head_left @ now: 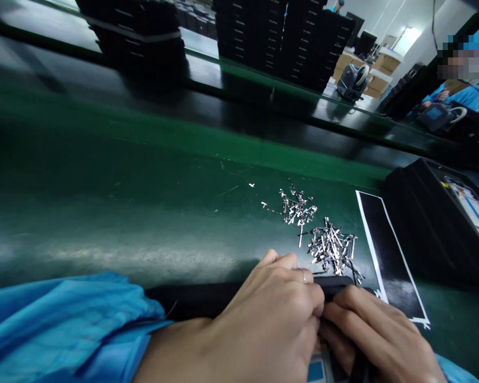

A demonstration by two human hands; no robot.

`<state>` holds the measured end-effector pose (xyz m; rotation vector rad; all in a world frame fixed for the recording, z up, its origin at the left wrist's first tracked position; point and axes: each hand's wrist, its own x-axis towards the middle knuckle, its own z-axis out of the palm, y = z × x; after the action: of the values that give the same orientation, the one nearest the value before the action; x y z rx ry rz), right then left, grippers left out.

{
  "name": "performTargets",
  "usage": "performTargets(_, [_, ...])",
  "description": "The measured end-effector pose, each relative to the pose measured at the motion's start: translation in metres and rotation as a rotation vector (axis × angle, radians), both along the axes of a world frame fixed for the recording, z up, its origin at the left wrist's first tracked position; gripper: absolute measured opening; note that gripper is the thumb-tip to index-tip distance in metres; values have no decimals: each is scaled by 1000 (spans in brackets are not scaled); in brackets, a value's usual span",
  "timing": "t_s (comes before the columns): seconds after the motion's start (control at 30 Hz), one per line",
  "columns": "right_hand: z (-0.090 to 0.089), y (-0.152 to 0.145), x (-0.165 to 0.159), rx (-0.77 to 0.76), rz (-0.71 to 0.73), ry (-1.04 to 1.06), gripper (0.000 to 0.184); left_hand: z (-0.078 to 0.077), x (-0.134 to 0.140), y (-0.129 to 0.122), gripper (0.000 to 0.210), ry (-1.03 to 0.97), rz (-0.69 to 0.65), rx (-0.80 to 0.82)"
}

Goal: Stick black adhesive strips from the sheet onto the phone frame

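My left hand, with a ring on one finger, is closed, its fingers bent down over a black tray at the near edge of the bench. Right beside it my right hand is closed too, and the fingertips of both meet. Whatever they pinch is hidden behind the fingers. Below them shows part of a flat piece with a blue and silver face. Just beyond the hands lie two piles of small metallic and black strips, a nearer pile and a farther pile.
To the right, a black rectangle bordered with white tape lies on the green bench. Past it stands a stack of black trays with parts on top. Tall black stacks stand on the shelf behind, near a tape dispenser. A co-worker's blue sleeve shows at far right.
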<state>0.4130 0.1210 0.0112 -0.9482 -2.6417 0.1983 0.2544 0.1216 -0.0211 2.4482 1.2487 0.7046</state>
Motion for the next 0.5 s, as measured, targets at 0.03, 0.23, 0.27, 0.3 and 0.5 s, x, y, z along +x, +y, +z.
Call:
performTargets(0.03, [1, 1, -2, 68, 29, -9, 33, 0, 0, 1, 19, 3, -6, 8])
performTargets(0.23, [4, 4, -13, 396, 72, -19, 45, 21, -16, -4, 24, 7, -94, 139])
performTargets(0.27, [5, 4, -14, 393, 69, -13, 46, 23, -18, -7, 26, 5, -113, 202])
performTargets(0.3, [5, 4, -14, 388, 62, -11, 45, 23, -18, -8, 29, 8, -125, 263])
performTargets(0.5, [5, -1, -7, 358, 31, -32, 41, 7, -9, -7, 30, -139, -100, 518])
